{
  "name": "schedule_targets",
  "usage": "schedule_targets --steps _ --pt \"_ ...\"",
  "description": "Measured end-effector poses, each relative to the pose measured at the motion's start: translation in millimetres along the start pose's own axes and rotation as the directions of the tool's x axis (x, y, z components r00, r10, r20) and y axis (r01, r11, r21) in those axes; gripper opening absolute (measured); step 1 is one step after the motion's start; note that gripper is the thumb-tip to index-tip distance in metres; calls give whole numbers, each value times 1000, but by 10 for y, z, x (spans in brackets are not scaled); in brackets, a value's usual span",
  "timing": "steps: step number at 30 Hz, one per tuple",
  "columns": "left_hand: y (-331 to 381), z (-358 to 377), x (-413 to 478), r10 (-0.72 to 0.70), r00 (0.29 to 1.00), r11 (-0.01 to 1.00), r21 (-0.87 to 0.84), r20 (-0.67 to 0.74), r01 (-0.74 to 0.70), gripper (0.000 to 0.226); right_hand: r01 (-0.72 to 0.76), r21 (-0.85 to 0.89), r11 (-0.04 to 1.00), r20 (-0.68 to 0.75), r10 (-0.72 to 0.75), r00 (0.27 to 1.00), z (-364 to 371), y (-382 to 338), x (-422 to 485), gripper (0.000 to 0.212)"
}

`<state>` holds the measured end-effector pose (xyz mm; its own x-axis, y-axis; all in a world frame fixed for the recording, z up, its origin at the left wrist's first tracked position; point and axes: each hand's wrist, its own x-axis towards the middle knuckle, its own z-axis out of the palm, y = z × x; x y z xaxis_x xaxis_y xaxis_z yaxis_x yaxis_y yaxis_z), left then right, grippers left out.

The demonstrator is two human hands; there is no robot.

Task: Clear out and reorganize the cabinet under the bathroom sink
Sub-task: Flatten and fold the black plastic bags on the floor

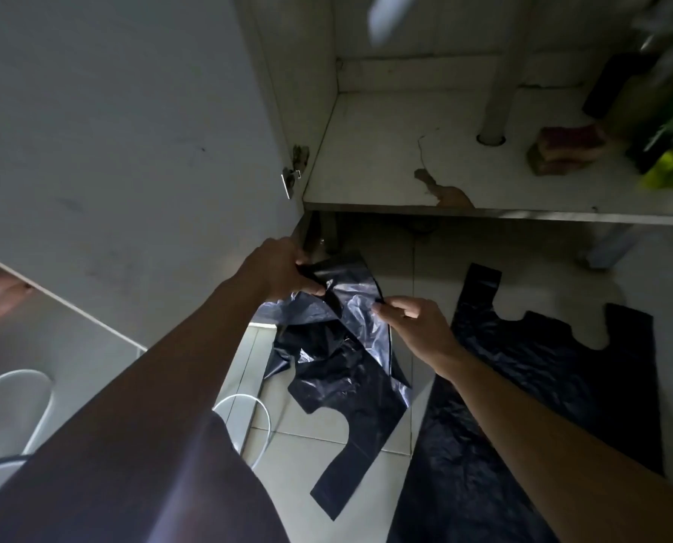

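Note:
A black plastic bag (350,370) hangs above the tiled floor in front of the open cabinet, its handles dangling downward. My left hand (280,270) pinches its upper left edge and my right hand (417,327) pinches its upper right edge. A second black plastic bag (523,386) lies flat on the floor to the right, under my right forearm. The cabinet floor (386,150) is worn white board with chipped brown patches, and a white drain pipe (497,92) rises through it.
The cabinet door (131,150) stands open on the left. A stack of sponges (566,148) and blurred dark and green items (664,123) sit at the cabinet's right. A white hose (256,409) loops on the floor by my left arm.

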<state>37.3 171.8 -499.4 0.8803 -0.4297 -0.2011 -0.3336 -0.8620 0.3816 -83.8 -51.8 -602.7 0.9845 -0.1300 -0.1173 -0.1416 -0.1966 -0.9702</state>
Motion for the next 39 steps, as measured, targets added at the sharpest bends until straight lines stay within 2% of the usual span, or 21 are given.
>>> schedule_targets --steps 3,6,11,17,20,22,24,26,28,31,35,37,39 --pt "-31 59 -25 -6 1000 999 38 6 5 29 15 -18 1000 12 -15 1000 -13 -146 63 21" --pt "-58 93 -54 2 1000 998 60 5 -2 26 45 -26 999 27 -45 999 -12 -250 111 10" --pt "-83 80 -124 76 995 996 -42 60 -74 14 70 -40 997 32 -68 997 29 -314 139 10" --pt "-108 -99 -161 59 996 988 -139 -70 -69 18 26 -27 999 21 -25 999 39 -397 148 5" --pt "-63 -196 -155 45 991 977 -203 -129 -71 18 115 -85 990 82 -108 991 22 -551 157 14" --pt "-13 -293 -144 40 983 969 -232 -177 -81 20 176 -133 975 86 -166 982 21 -733 210 9" --pt "40 -409 -141 31 977 961 -262 -212 -87 22 189 -103 977 19 -188 982 2 -984 290 9" --pt "63 -516 -147 46 979 965 -243 -197 -94 27 193 7 981 -64 -192 979 -48 -1297 355 10" --pt "46 -613 -159 57 977 978 -184 -206 -96 42 213 73 974 -114 -204 972 -135 -1620 398 10" --pt "63 -780 -187 65 913 988 -101 -403 -116 50 212 251 944 -149 -179 973 -301 -1995 418 13" --pt "345 -1115 -177 86 784 987 -57 -615 -153 33 246 234 940 -288 -175 942 -649 -2202 450 12" --pt "496 -1275 -130 94 770 984 -60 -631 -170 31 233 191 954 -384 -145 912 -890 -2220 434 23" --pt "678 -1375 -70 142 789 980 -28 -597 -198 29 229 110 967 -398 -169 902 -1138 -2189 386 31"
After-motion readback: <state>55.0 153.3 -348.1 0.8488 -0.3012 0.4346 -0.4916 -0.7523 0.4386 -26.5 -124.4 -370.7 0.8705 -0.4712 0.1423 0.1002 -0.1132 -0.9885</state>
